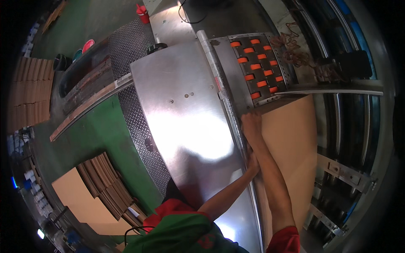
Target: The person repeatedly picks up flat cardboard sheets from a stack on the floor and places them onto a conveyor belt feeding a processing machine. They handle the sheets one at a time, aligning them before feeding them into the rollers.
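A stack of brown cardboard sheets (291, 143) lies on the machine to the right, beyond a long metal rail (230, 109). My right hand (252, 123) is at the stack's far left corner, with its fingers curled onto the cardboard edge. Closer to me, my left hand (252, 163) rests at the same left edge beside the rail. My right forearm partly covers it, so its fingers are hidden. A smooth metal table (168, 80) slopes away to the left of the rail.
Just past the stack sits a plate with orange rollers (255, 66). A metal bar (337, 90) crosses at the far right, near steel rollers (337, 122). On the green floor at left stand cardboard piles (90, 202) and a treadplate step (141, 126).
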Tool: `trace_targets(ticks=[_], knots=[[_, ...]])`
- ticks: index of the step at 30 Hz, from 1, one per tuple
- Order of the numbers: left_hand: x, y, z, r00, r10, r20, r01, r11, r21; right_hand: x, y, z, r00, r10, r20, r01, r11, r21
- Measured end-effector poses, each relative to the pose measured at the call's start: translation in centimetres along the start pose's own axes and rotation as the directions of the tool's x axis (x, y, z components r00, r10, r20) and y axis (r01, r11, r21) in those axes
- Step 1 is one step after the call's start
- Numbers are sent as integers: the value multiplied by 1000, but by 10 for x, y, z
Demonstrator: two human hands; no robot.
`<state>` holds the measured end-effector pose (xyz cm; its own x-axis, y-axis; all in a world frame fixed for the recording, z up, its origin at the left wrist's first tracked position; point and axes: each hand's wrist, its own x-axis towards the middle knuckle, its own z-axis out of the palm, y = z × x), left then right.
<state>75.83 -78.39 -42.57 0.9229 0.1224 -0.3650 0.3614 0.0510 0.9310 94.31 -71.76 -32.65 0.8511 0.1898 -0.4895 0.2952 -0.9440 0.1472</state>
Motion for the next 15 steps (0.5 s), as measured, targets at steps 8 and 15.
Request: trace_targets(ticks=[8, 15], knots=[[-4, -11, 5, 989, 143, 19, -145, 984, 108, 13, 0, 20, 981, -8, -192, 10, 1000, 9], [-4, 0, 1, 990, 131, 58, -136, 986, 98, 18, 0, 30, 982, 14, -188, 12, 991, 134]])
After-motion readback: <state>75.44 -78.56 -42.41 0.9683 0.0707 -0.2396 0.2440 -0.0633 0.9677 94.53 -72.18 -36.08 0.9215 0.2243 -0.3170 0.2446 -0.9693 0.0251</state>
